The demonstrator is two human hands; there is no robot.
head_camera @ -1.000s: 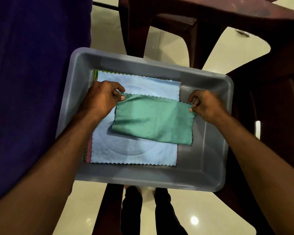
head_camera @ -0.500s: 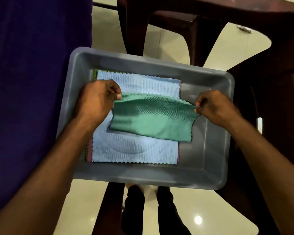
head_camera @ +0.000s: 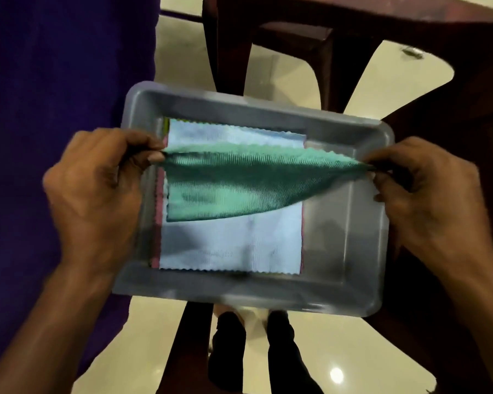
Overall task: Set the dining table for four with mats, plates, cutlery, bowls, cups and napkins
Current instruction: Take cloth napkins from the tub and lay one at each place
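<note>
My left hand (head_camera: 97, 191) and right hand (head_camera: 427, 194) each pinch one end of one green napkin (head_camera: 239, 186), stretched above the grey tub (head_camera: 350, 243). Under it lies one light blue napkin (head_camera: 231, 245), pink edges peeking at nine o'clock; how many lie below, I cannot tell.

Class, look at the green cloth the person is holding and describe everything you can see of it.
The green cloth is a ribbed, soft-looking fabric with a zigzag-cut edge. The left hand pinches one top corner and the right hand the other, stretching its top edge taut. The rest hangs slack, sagging to a point at the right. It is held above a pale blue cloth lying in a grey tray.
</note>
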